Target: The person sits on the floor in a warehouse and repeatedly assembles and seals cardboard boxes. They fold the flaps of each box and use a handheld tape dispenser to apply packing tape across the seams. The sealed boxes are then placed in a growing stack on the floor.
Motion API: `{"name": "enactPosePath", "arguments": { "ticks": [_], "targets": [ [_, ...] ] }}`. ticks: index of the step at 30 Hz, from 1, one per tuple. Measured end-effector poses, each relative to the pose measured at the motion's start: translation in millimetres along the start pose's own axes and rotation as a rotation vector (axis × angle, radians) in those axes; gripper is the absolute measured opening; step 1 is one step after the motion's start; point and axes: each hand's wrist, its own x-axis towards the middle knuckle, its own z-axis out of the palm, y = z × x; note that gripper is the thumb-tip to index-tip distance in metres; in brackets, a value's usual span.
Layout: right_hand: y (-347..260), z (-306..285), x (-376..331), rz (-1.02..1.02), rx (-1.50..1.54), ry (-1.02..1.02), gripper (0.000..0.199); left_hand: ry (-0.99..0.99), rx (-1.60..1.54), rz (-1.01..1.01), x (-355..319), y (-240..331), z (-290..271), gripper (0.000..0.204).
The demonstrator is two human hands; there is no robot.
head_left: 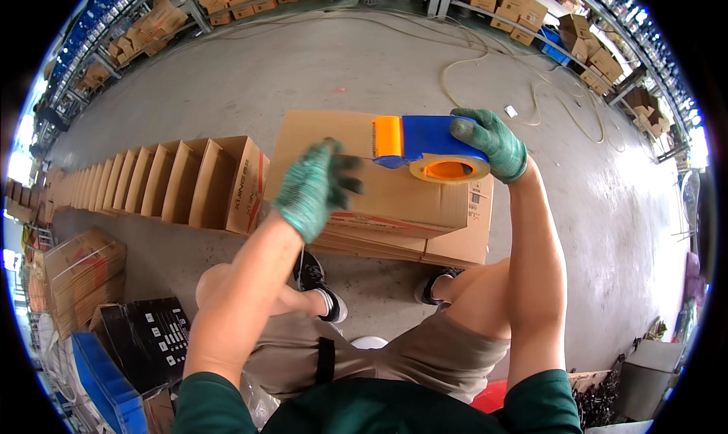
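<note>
Tape dispenser (440,130), blue with an orange end (387,136), held level above the right part of a carton (417,202). Right hand (497,144), green-gloved, is clamped on the dispenser's right end, its thumb laid over the blue body; this hold presumably leaves the left-facing orange end unobstructed and the tape roll (419,170), on the near side, free to turn. Left hand (309,187), likewise gloved, is over the carton's left part, fingers apart, with nothing visible between them; whether they touch the cardboard cannot be told. Beneath the carton, a stack of flat cardboard (479,233) probably serves as a low bench, bringing the surface within reach of both hands. Open cartons (246,183) stand in a close row on the left, an arrangement that likely saves room and keeps them near.
</note>
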Motion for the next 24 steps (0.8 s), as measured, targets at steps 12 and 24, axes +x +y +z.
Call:
{"name": "enactPosePath", "arguments": {
  "ticks": [12, 24],
  "targets": [
    [-6, 5, -2, 0.005, 0.047, 0.061, 0.048, 0.056, -0.064, 0.038, 2, -14, 66, 0.033],
    [-25, 10, 10, 0.003, -0.29, -0.029, 0.059, 0.474, 0.038, 0.341, 41, 38, -109, 0.028]
  ]
}}
